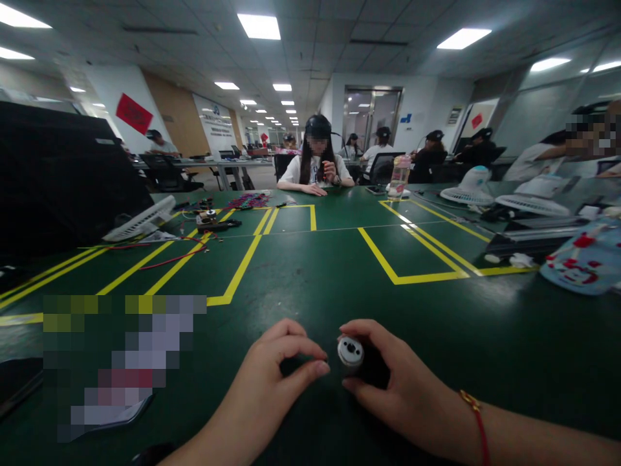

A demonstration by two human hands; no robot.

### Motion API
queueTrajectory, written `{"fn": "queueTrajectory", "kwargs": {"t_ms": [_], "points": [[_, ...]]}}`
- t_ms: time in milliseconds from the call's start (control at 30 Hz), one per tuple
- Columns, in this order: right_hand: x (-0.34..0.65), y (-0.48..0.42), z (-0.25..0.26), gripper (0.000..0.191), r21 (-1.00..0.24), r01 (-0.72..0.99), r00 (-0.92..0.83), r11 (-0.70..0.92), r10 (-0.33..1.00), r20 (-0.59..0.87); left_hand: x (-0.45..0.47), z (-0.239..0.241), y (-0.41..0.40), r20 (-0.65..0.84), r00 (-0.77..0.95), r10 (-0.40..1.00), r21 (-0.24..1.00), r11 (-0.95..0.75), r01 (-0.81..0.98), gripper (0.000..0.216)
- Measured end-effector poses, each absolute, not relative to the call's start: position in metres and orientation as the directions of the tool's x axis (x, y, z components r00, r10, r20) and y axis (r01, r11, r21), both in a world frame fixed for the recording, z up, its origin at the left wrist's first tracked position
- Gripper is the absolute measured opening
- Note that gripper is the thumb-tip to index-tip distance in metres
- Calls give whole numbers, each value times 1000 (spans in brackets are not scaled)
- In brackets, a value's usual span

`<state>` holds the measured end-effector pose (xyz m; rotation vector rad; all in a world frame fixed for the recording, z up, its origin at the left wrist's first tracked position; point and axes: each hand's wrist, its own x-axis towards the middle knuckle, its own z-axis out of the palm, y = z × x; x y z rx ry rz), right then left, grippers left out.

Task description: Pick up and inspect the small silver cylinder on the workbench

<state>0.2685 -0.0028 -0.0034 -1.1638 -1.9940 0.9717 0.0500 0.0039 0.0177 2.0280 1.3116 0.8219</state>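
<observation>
— Holding the cylinder (pixel 350 353) how?
— By its sides in the right hand (pixel 400 375), curled part-open, likely to leave the top (pixel 351 360) uncovered.
— With the left hand (pixel 269 366)?
— Pinching nearly closed just beside; can't tell if gripping anything.

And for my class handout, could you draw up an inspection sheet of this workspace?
Surface: green table, marked with yellow tape.
Job's things: one cylinder, its pale end face showing dark holes.
Clutter: white fans at right; small parts at left; pink bottle at the far side.
Hands: right hand grips the cylinder; left hand beside it, thumb and forefinger nearly meeting, contents unclear.
Cables: thin red wire at left.
Surroundings: person seated opposite; others behind.
</observation>
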Motion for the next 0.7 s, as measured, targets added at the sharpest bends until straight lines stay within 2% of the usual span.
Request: {"fn": "queueTrajectory", "kwargs": {"t_ms": [233,400,500,567,633,700], "points": [[267,-3,-2,41,-811,469,-436,350,890,132,63,14,3,105,385,917,581,-371,724,9],[290,-9,-3,48,-752,575,-338,321,931,139,55,9,3,136,384,913,662,-372,651,21],[331,-9,-7,51,-680,672,-216,293,956,199,36,10,-1,177,380,908,721,-382,578,23],[371,-5,-8,58,-638,734,-82,233,963,257,17,12,-7,199,350,915,718,-379,584,21],[420,0,-8,64,-613,783,91,105,956,280,-6,12,-15,221,231,948,707,-318,632,16],[472,7,-10,66,-582,810,266,-80,933,242,-26,7,-22,196,138,971,707,-238,666,15]]}}
